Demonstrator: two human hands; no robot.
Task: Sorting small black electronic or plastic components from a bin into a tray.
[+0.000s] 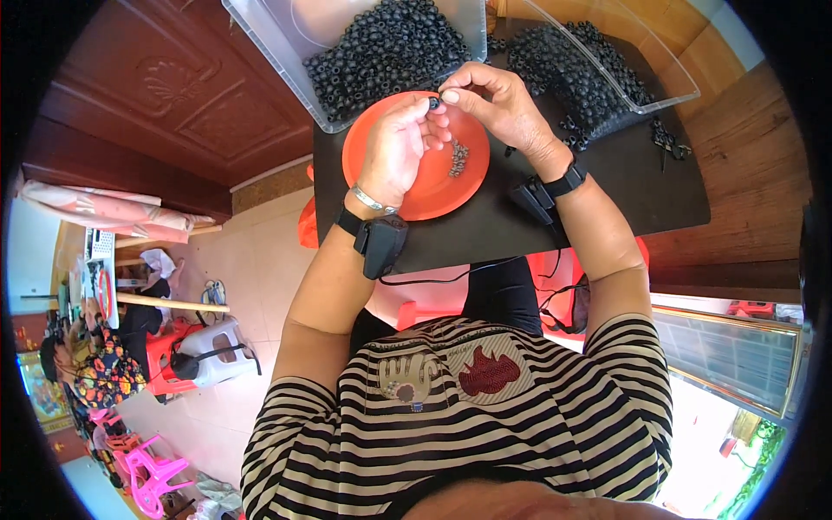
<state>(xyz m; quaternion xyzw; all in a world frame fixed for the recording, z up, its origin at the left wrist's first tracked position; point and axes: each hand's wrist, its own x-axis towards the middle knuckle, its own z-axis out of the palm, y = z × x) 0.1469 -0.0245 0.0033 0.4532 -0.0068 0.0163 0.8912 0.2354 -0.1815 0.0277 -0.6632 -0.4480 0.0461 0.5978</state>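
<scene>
Over an orange-red plate (367, 120), my left hand (400, 143) pinches a small black ring-shaped part (434, 103) between thumb and forefinger, its other fingers loosely curled. My right hand (498, 106) meets it from the right, thumb and forefinger closed at the part's edge. Whatever sits between those right fingertips is too small to make out. A little heap of tiny metal pieces (459, 159) lies on the plate, below the right hand. Beyond the hands, a clear plastic bin (286, 65) holds a pile of similar black parts (381, 52).
On the dark table (641, 186), a second clear container (667, 95) with black parts stands at the back right. Loose parts and pliers-like tool (666, 146) lie beside it. A cable (433, 276) hangs along the front edge. Plastic stools (212, 355) stand at left.
</scene>
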